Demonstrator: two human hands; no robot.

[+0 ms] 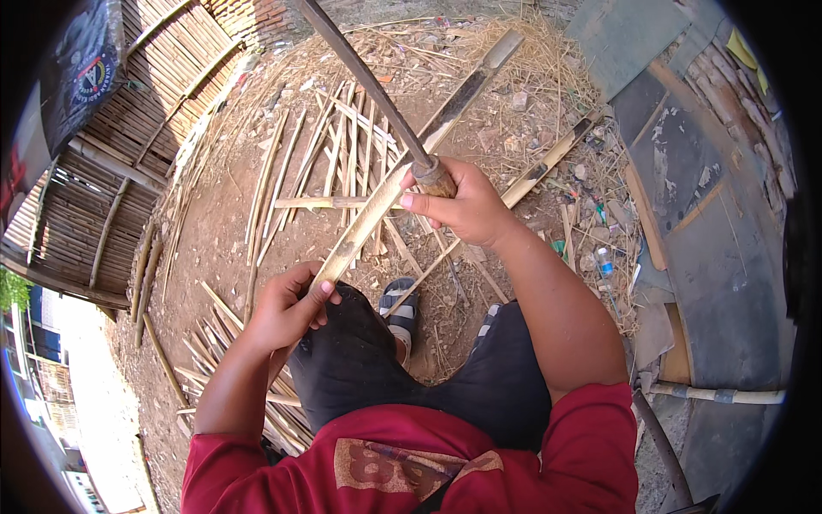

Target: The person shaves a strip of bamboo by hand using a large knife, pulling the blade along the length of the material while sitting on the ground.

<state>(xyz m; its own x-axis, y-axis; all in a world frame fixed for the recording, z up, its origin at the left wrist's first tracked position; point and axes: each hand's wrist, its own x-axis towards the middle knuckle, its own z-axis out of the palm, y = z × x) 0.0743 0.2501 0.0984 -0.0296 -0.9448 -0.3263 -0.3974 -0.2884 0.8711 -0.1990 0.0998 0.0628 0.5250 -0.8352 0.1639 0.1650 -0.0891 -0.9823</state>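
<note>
My left hand [295, 301] is closed around the near end of a split bamboo length [370, 221], just above my left knee. Its hollow, pale inner face is turned up, and it slants away to the upper right. In my right hand [469, 207] is the wooden handle of a long, dark-bladed machete [364, 79]. The blade points away to the upper left and crosses above the bamboo. My right thumb lies at the bamboo's edge; whether it presses on it I cannot tell. Another split bamboo length [548, 163] lies beyond my right hand, partly hidden by it.
Narrow bamboo strips [274, 184] lie scattered on the dirt ahead, and a pile of strips [218, 347] sits by my left side. A bamboo slat wall [175, 77] stands at left, dark panels [685, 163] at right. A plastic bottle [604, 262] lies among litter.
</note>
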